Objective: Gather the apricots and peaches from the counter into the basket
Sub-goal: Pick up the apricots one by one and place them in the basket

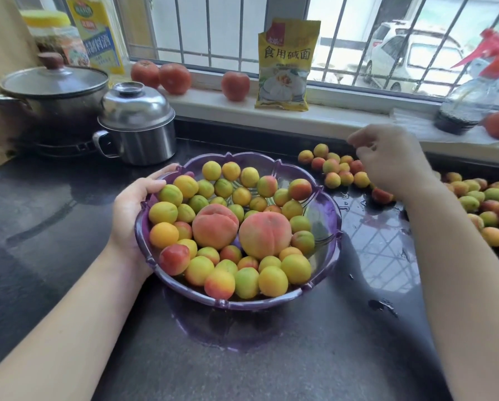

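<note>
A purple scalloped basket [326,221] stands in the middle of the dark counter [54,227], holding two peaches [215,227] and several small yellow, green and red apricots [273,280]. My left hand [134,212] grips the basket's left rim, thumb over the edge. My right hand [393,157] hovers over a cluster of loose apricots [333,169] at the back right, fingers loosely curled; nothing shows in its grasp. More apricots [485,204] lie along the right edge of the counter.
A steel lidded mug [138,125] and a larger pot [54,94] stand back left. Tomatoes [174,78], a yellow packet [284,65] and a spray bottle [471,102] sit on the window sill. Wet patches mark the counter right of the basket.
</note>
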`<state>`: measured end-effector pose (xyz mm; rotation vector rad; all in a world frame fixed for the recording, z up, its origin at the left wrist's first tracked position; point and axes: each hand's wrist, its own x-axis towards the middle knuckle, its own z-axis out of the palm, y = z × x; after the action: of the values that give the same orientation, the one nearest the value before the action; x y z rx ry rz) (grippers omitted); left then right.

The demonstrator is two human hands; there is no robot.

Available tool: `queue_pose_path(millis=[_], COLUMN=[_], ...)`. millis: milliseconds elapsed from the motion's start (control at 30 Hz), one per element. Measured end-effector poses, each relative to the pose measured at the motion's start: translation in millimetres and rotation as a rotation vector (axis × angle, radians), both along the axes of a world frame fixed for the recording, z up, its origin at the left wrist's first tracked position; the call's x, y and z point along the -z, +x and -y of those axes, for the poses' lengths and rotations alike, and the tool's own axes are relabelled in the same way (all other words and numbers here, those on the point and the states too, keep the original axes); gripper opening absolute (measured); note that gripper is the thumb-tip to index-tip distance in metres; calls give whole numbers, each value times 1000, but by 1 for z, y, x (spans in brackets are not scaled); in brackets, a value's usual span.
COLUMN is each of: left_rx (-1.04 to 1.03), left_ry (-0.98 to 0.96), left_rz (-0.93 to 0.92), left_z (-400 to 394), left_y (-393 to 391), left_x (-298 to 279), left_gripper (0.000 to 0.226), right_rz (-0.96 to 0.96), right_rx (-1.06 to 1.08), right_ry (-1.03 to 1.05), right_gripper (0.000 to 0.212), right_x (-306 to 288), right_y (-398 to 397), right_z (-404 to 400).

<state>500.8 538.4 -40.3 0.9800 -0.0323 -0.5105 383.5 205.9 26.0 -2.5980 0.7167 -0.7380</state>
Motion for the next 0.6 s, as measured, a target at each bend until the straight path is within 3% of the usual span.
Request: queue_pose_path(millis=[133, 367, 467, 600], left_rx=[1, 6, 8, 14], left_ry=[0, 2, 0, -5], left_rz=[-8, -6, -4, -12], left_z=[0, -2, -1, -1], left_y=[0, 0, 0, 0], left_x=[0, 1, 0, 0], left_gripper=[49, 50, 50, 50], right_rz=[-198, -280, -235, -189], right_rx=[69, 56, 58, 32], right_ry=[11, -135, -150, -163], right_gripper=[25, 33, 24, 27], right_x=[32, 66, 70, 70], right_y=[10, 24, 22, 21], right_z=[12, 2, 5, 6])
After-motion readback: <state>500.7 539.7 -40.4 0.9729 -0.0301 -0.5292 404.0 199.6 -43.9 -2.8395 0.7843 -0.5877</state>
